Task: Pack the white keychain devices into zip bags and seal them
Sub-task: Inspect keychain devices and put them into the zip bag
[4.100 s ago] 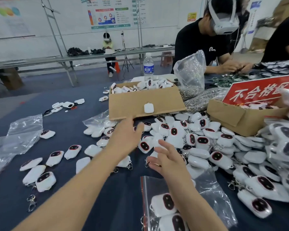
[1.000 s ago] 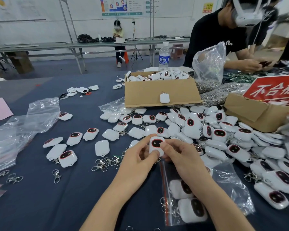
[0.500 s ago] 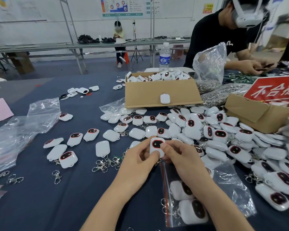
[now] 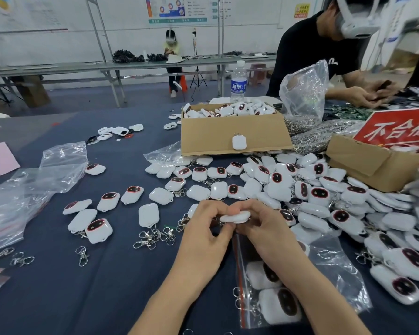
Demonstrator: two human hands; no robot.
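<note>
Both hands meet over the blue table and pinch one white keychain device [image 4: 235,217], held edge-on between them. My left hand [image 4: 203,234] grips its left end and my right hand [image 4: 264,232] its right end. Under my right forearm lies a clear zip bag [image 4: 329,267] with a red strip, holding two devices [image 4: 279,305]. Several more white devices [image 4: 312,197] with dark oval faces are heaped to the right and scattered across the table.
An open cardboard box [image 4: 215,136] full of devices stands behind, with a water bottle [image 4: 238,81] beyond it. A second box [image 4: 363,163] with a red sign sits right. Loose metal clasps [image 4: 155,235] and empty plastic bags [image 4: 24,194] lie left. A person works opposite.
The device between my fingers has turned from face-up to edge-on. Both hands stay over the same spot above the bag's mouth.
</note>
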